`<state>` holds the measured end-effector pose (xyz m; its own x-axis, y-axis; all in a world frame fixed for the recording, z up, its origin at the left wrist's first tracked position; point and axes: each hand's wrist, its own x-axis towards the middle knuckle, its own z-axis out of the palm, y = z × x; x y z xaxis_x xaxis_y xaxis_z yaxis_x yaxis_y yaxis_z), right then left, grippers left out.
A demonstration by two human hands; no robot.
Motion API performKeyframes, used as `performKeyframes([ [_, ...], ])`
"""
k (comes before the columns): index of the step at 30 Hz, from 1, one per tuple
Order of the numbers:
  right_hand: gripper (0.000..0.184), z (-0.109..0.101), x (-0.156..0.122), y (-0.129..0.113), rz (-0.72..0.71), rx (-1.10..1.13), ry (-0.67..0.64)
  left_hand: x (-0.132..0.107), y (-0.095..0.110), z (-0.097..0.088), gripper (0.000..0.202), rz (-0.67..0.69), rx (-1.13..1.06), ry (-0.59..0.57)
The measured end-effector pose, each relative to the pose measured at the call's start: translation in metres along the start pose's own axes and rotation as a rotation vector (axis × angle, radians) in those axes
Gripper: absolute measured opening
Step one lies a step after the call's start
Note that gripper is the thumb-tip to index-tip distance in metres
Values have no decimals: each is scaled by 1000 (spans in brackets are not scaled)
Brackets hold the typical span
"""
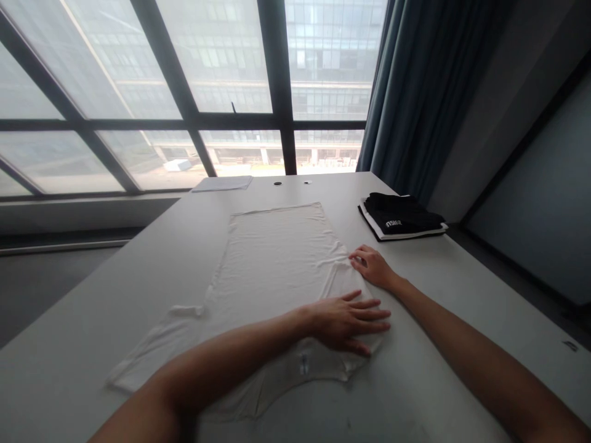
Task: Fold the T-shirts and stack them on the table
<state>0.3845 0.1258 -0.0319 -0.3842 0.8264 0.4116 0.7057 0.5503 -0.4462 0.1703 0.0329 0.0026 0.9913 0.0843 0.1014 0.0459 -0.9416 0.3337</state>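
A white T-shirt (pixel 272 258) lies spread on the white table, its hem toward the window and its neckline toward me. My left hand (pixel 351 323) reaches across the shirt and rests flat on the sleeve at the right, fingers spread. Just beyond it, my right hand (pixel 373 267) has its fingers bent and closed on the shirt's right edge, near where the sleeve joins the side. Small creases run from those fingertips into the cloth. The other sleeve lies out to the left, partly behind my left forearm.
Folded clothes (pixel 401 215), black on top with white below, are stacked at the table's right edge. White sheets of paper (pixel 221 183) lie at the far left corner. Two cable holes sit in the far part of the table (pixel 337 191). A blue curtain (pixel 415 98) hangs beside the window.
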Motion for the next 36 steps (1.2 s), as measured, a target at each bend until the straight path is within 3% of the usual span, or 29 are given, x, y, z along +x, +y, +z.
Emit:
performKeyframes([
  [7, 18, 2, 2, 3, -5, 28, 18, 2, 8, -1, 81, 57, -89, 15],
  [13, 32, -3, 1, -5, -18, 82, 208, 2, 7, 0, 75, 52, -98, 22],
  [15, 36, -4, -2, -13, -110, 77, 145, 2, 7, 1, 74, 44, -95, 16],
  [18, 45, 0, -7, -25, -241, 35, -143, 3, 6, 3, 74, 41, -90, 16],
  [20, 52, 5, -8, -27, -259, -31, -331, 3, 6, 4, 74, 44, -92, 18],
  [22, 57, 9, -7, -26, -224, -97, -423, 3, 5, 5, 74, 46, -91, 19],
  [25, 61, 12, -6, -23, -152, -145, -422, 3, 6, 4, 73, 59, -82, 32],
  [31, 57, 7, -6, -22, -79, -87, -235, 2, 6, 4, 74, 60, -60, 39],
  [36, 58, 3, -7, -21, -211, -69, -422, 2, 4, 11, 73, 67, -30, 46],
])
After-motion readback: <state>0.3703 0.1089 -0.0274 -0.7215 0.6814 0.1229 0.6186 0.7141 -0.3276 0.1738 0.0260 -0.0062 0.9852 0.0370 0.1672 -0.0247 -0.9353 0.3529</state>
